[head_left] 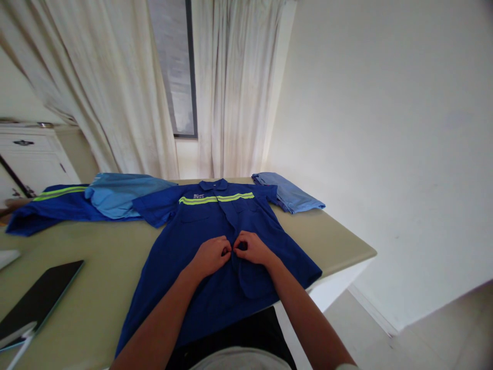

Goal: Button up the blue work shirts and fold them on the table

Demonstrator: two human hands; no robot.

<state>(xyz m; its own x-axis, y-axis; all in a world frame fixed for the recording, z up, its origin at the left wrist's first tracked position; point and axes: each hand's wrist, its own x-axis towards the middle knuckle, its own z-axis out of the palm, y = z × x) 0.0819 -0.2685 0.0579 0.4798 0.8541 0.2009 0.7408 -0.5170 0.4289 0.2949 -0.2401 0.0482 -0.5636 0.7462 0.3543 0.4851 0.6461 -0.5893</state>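
A dark blue short-sleeved work shirt (204, 226) with a yellow-green reflective chest stripe lies spread out front side up, its collar pointing away from me. My left hand (213, 253) pinches the cloth at the front opening, around the middle of the shirt. Close beside it, my right hand (250, 247) pinches the opposite front edge, with the fingertips of both hands nearly touching. Whatever small part of the opening sits between the fingers is too small to make out. Below my hands the lower right front flap hangs loose and slightly curled.
A folded light blue garment (295, 194) lies at the back right. On the left are a light blue cloth (123, 192) and another dark blue striped garment (65, 205). A black tablet-like panel (42, 295) rests on the greenish table (103, 257), whose right corner is near the wall.
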